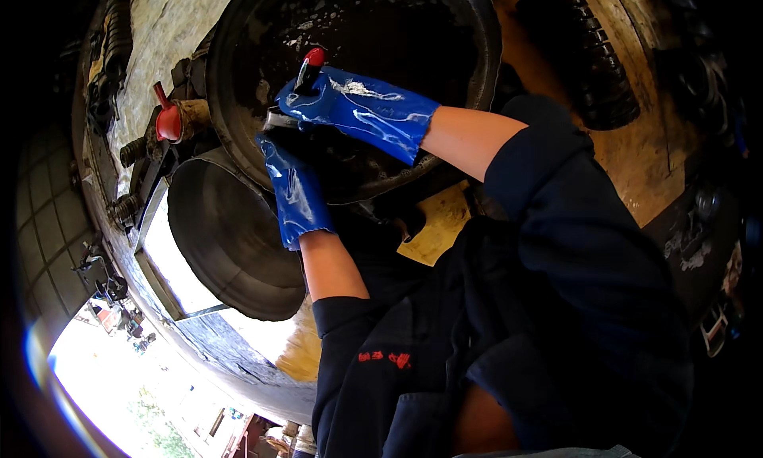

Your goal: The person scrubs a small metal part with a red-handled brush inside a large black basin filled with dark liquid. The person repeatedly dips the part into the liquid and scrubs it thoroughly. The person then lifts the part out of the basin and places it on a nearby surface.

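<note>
Both my hands wear shiny, wet blue rubber gloves and meet over a wide dark round basin holding dark liquid. My right hand is closed around a black handle with a red end; the tool's working part cannot be made out. Just below that fist, a small silvery metal piece shows between the two gloves. My left hand reaches up from below with its fingers closed at this piece, and part of it is hidden by the gloves.
Below left of the basin stands a second round metal pan. A red can with a spout sits to the left among dark ribbed parts. On the right lies a black ribbed cylindrical part on a brown, stained surface.
</note>
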{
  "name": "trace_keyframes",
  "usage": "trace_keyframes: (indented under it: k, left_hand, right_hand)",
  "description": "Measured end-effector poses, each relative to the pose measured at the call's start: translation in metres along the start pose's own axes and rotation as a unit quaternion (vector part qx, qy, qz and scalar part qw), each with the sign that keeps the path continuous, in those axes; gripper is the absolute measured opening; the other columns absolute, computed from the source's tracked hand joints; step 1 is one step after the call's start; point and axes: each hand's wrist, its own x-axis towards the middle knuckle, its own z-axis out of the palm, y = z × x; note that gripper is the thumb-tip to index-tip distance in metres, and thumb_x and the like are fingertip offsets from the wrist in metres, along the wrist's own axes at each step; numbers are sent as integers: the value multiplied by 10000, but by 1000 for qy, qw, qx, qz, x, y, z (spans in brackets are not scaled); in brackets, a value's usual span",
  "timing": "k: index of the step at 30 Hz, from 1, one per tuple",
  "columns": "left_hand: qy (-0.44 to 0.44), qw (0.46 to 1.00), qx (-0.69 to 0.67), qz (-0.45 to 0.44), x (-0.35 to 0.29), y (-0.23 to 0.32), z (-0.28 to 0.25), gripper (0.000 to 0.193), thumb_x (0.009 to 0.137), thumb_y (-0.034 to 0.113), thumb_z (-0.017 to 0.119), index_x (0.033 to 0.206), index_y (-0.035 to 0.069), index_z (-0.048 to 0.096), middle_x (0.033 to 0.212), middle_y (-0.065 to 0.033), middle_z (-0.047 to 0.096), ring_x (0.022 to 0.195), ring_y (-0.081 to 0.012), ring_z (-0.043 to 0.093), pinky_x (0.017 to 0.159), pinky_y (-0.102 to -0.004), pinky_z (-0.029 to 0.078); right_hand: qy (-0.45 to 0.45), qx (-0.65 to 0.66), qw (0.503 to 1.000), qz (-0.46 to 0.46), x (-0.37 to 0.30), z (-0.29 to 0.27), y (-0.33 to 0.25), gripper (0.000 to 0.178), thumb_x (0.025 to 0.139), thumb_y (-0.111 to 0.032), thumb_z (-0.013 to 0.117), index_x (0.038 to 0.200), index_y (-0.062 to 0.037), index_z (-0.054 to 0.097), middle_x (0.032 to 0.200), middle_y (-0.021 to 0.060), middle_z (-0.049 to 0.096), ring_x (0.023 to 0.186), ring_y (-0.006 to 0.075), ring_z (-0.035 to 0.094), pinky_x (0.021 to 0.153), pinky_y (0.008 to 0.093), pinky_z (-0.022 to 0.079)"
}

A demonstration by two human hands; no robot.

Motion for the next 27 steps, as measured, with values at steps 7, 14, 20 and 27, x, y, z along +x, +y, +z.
trace_keyframes:
  k: [7,14,20,27]
  left_hand:
    - [-18,970,-230,-80,-2,1,1,571,1119,467,456,1434,3,569,1312,-68,653,1163,-152,571,1054,-239,414]
    - [-28,947,-294,-128,-28,50,8,666,1057,543,535,1508,53,507,1399,-59,597,1250,-156,525,1114,-265,381]
    - [-33,958,-277,-72,-3,29,7,563,1084,430,519,1412,-25,572,1356,-116,639,1198,-204,598,1060,-305,442]
    - [-49,963,-264,-21,6,26,8,550,1062,395,578,1422,-20,554,1362,-134,615,1208,-234,586,1087,-360,437]
  right_hand:
    - [159,-101,962,200,32,-31,39,334,993,-335,615,1115,-47,733,914,109,749,852,183,707,825,349,556]
    - [270,-221,901,256,19,-43,80,419,941,-355,624,1145,-4,727,1051,234,755,1001,379,733,883,434,571]
    - [-42,-540,840,-25,-3,-23,50,377,996,-374,586,1192,-73,702,1005,194,745,898,369,729,834,449,579]
    - [-233,-666,645,-293,15,-13,45,390,1073,-316,460,1280,-23,611,1048,222,715,875,360,726,785,469,530]
